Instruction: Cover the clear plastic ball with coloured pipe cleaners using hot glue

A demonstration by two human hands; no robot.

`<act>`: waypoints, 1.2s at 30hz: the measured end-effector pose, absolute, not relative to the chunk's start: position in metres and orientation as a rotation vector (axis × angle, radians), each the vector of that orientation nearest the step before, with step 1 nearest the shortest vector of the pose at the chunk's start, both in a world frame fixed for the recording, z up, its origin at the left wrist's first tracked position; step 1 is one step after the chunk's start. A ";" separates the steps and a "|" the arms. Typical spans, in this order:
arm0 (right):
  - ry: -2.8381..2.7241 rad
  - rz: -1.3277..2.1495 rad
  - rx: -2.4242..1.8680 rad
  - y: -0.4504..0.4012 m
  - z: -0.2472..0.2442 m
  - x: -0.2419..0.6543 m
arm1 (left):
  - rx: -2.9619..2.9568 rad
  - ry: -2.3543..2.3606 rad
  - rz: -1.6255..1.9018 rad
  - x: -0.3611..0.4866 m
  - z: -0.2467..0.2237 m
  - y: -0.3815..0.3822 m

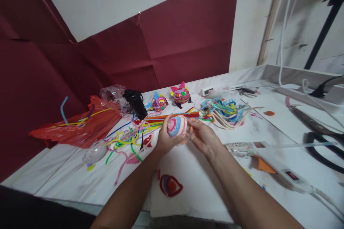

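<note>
A rounded ball wound in pink, white and blue stripes [177, 126] is held up over the middle of the table. My left hand [164, 137] wraps round its left side. On the right, my right hand [202, 136] has its fingertips pressed against the ball's edge, where small orange bits show. Below them, a white sheet [199, 182] carries an eye shape in red, blue and orange [171, 185]. Behind the ball lie colourful pipe cleaners [153, 123].
Two decorated animal heads [181, 94] stand at the back beside a black bottle [135, 103]. Red plastic [80, 125] lies left. Yarn strands [228, 111], a power strip [285, 171] and black-handled scissors [317, 150] are on the right.
</note>
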State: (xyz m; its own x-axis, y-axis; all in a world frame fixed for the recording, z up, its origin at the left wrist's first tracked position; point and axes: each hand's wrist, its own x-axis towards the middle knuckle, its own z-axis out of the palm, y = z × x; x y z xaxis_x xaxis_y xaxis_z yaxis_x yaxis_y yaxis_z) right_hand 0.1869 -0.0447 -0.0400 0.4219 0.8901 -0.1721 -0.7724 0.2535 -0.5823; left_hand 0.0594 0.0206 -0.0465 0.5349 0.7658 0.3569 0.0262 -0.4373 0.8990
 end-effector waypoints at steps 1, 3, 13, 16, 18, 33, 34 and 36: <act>-0.207 1.117 -0.699 -0.045 -0.039 0.188 | 1.839 0.680 1.001 0.059 -0.044 0.021; -0.191 1.024 -0.781 -0.048 -0.036 0.191 | 1.848 0.727 1.005 0.056 -0.039 0.023; -0.542 0.587 -0.970 -0.145 0.013 0.220 | 2.250 0.688 0.697 0.051 -0.042 0.027; -0.725 0.492 -1.138 -0.172 0.011 0.235 | 2.327 0.650 0.673 0.057 -0.058 0.028; -0.849 0.390 -1.269 -0.181 0.004 0.251 | 2.342 0.672 0.641 0.061 -0.065 0.030; -1.790 0.026 -2.359 -0.112 -0.024 0.321 | 2.472 0.602 0.129 0.038 -0.042 0.049; -1.812 0.022 -2.401 -0.106 -0.027 0.320 | 2.472 0.585 0.132 0.036 -0.043 0.050; -1.827 0.008 -2.495 -0.095 -0.033 0.318 | 2.461 0.575 0.154 0.036 -0.045 0.051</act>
